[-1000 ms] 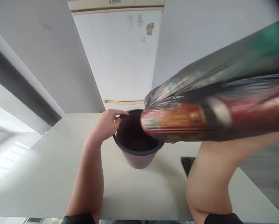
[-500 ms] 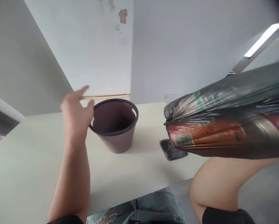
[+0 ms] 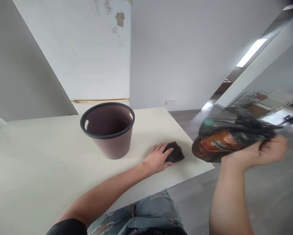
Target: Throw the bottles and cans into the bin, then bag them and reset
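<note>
My right hand, off the table's right side, is closed around the gathered neck of a full black plastic trash bag. The thin, see-through film shows orange and red packaging and something green inside. My left hand lies on the table with its fingers spread, touching the left part of a folded black plastic bag. Upright to the left stands a brown-purple bin with a dark rim and two handle slots. Its visible inside shows no bag lining.
The bin stands on a pale table against a white wall. A white fridge-like panel rises behind the bin. Beyond the table's right edge are grey floor and a metal rack.
My left hand has left the bin's rim and come right and down onto the folded bag. The trash bag has swung away from the camera, farther right of the table.
</note>
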`<action>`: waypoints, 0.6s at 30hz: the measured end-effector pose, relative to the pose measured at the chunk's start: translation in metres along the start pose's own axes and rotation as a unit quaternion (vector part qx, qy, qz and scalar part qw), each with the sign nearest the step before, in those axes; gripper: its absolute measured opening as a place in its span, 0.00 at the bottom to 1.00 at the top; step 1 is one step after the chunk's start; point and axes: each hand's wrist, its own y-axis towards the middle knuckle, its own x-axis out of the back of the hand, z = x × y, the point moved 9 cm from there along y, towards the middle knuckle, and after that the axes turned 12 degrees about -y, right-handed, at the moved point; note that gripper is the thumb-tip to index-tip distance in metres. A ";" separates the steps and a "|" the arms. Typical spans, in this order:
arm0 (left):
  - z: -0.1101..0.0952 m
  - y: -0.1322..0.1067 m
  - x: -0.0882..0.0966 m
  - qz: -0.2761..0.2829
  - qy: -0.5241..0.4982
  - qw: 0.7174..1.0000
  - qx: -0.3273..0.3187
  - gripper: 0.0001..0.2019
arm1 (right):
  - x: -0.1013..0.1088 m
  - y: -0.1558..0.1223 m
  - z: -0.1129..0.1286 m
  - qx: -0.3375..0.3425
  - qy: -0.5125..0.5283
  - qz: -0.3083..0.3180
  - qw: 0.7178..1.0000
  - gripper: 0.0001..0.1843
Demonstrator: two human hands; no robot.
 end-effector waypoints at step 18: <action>-0.132 -0.135 0.153 0.209 0.135 0.964 -0.092 0.04 | -0.091 -0.163 0.074 0.123 0.087 0.612 0.776 0.13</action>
